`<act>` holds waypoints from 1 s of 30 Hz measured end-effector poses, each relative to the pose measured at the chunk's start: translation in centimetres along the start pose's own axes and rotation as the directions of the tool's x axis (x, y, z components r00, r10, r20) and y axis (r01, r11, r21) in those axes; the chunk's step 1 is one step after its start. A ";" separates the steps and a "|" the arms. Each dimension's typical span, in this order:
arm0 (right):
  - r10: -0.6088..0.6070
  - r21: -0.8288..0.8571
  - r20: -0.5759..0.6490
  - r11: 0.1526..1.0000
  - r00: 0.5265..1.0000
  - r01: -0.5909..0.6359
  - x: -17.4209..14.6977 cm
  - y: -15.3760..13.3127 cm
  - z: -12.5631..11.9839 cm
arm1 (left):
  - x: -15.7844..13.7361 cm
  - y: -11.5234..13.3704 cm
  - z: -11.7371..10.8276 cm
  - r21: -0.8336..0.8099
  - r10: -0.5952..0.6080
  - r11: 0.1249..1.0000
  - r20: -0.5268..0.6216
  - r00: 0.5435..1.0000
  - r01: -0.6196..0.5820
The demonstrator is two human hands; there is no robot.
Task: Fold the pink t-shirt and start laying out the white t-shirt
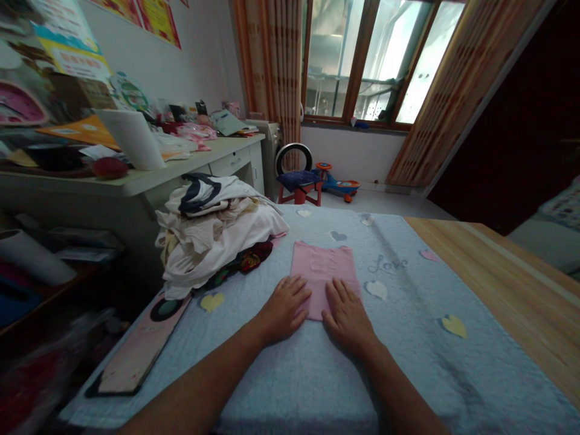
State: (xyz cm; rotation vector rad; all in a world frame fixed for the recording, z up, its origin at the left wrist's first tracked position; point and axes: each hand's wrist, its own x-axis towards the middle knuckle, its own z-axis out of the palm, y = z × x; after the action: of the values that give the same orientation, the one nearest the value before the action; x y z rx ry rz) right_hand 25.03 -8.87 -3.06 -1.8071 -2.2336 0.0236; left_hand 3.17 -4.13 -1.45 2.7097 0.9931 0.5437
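A pink garment [324, 263], folded into a flat rectangle, lies on the light blue cloth [312, 368] that covers the table. What looks like a pocket shows on its upper half. My left hand [284, 307] rests palm down on its near left edge, fingers stretched out. On the near right edge lies my right hand [348, 313], also flat with its fingers extended. Neither hand grips anything. The garment's near corners are partly hidden under the hands.
A heap of crumpled clothes [226, 235] sits at the left, beside a long pinkish board [140, 350] with a round dark ring. A cluttered desk [190, 166] stands beyond it. At the right is a bare wooden surface [512, 272]. A red stool [299, 196] stands behind.
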 end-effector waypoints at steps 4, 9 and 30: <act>-0.002 0.006 -0.018 1.000 1.000 0.002 0.0 0.1 0.4 | 0.4 1.0 -0.4 -0.087 0.087 0.992 -0.049 0.995 -0.091; -0.011 0.014 -0.041 1.000 0.999 0.012 0.0 0.3 0.9 | 0.7 1.8 -0.6 -0.173 0.061 0.983 -0.003 0.998 -0.061; 0.016 0.093 0.056 0.995 0.998 -0.021 -0.6 2.9 -0.4 | 0.4 1.6 -1.2 -0.167 0.075 0.984 0.037 0.997 -0.068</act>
State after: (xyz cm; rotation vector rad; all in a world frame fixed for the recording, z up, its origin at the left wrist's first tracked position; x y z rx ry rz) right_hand 27.99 -8.92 -3.30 -1.7985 -2.2131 0.1804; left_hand 3.91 -4.95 0.23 2.6057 0.8049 0.5522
